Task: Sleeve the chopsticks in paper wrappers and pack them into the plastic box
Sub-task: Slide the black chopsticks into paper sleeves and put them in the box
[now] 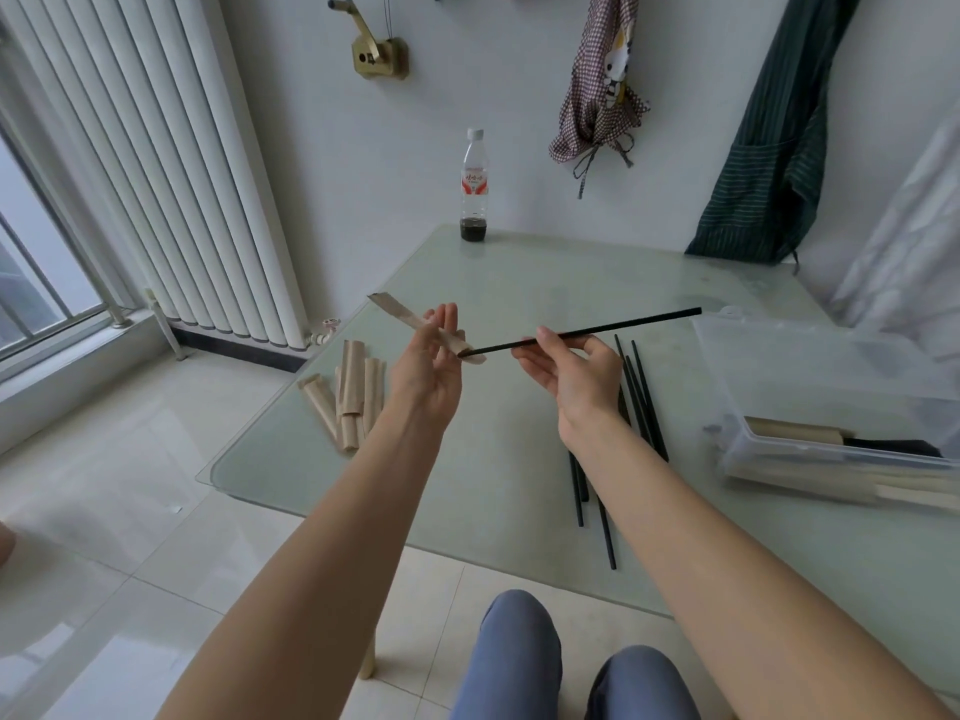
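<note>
**Chopstick tip at the wrapper's mouth**

Nearest, loose black chopsticks (641, 402) lie on the pale green glass bench (493, 459). Above them, the right hand (576, 371) pinches a slim black chopstick (613, 330), tip touching the brown paper wrapper (410, 319) gripped in the left hand (431, 366) fingers. Left, spare brown wrappers (348, 392) lie heaped; right, the clear plastic box (831, 407) holds sleeved pairs. Far back, a plastic bottle (474, 189).

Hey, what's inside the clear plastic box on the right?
Inside the plastic box, paper-sleeved chopsticks lie lengthwise, dark ends poking out of the wrappers. The frosted wall blurs the lower ones, so no count is possible, and the box runs out of frame.
</note>
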Demonstrator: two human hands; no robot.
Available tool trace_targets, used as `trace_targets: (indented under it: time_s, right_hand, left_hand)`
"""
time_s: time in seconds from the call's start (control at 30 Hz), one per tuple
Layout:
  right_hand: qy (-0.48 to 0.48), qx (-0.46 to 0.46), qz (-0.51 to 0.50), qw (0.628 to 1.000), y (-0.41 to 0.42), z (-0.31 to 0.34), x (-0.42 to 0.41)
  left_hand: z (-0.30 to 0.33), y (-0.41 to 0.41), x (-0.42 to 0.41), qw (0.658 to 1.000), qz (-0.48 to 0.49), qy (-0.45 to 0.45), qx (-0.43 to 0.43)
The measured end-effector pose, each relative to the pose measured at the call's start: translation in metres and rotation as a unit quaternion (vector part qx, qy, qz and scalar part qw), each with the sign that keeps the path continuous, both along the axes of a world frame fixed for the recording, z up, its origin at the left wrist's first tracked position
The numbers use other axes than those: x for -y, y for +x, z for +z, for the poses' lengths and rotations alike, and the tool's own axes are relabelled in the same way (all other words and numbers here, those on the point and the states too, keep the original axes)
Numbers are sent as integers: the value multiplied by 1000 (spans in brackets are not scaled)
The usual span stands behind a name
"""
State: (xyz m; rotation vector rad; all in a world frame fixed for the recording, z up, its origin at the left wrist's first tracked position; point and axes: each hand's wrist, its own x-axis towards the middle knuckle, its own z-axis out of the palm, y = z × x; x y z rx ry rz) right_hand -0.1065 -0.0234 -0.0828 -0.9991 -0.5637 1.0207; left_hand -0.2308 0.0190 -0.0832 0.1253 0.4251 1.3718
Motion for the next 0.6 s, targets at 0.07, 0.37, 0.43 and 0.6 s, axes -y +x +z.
trace_targets:
  time_s: [0.07,0.37,0.43,0.6]
  right_hand:
    - [-1,0,-5,1000,1,1,2]
    - [8,2,5,1000,0,4,3]
    - [9,9,19,1000,-3,3,3]
    - [-14,66,14,998,-5,3,4]
  left_hand:
    - [2,1,-2,1000,16,-5,25]
    - [3,11,4,1000,10,5,15]
    - [3,15,4,1000,9,17,-5]
    - [4,21,8,985,-10,40,-165]
